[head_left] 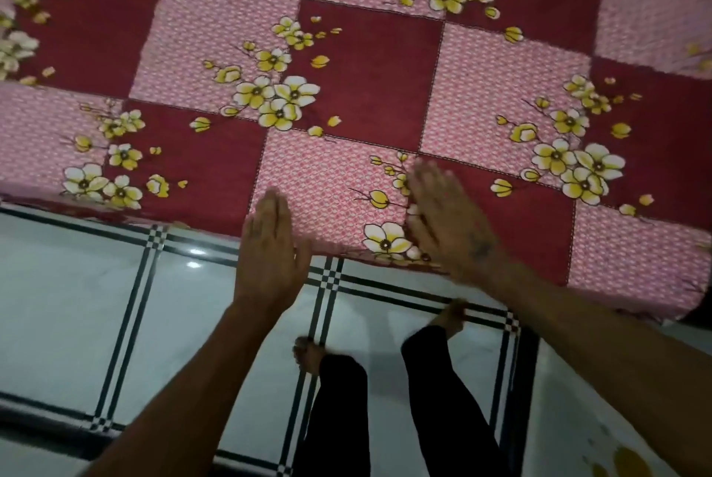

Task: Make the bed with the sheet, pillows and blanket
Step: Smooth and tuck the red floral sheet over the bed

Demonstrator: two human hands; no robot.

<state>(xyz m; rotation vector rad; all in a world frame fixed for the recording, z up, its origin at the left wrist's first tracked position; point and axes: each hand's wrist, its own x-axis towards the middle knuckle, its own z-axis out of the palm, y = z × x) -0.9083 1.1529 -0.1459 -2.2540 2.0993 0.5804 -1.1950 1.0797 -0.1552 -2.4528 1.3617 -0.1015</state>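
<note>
White floor tiles (77,284) run under one bed edge. Fingers straight, gripping nothing, one left hand (269,249) and one right hand (447,222) lie flat at the near edge of one checked floral sheet (366,83). Uneven strokes could drag it askew; no pillows or blanket show.

The sheet (346,72) runs past the top, left and right edges. The right hand (447,218) is motion-blurred (fingertips especially) and covers a flower near the sheet's front edge.
</note>
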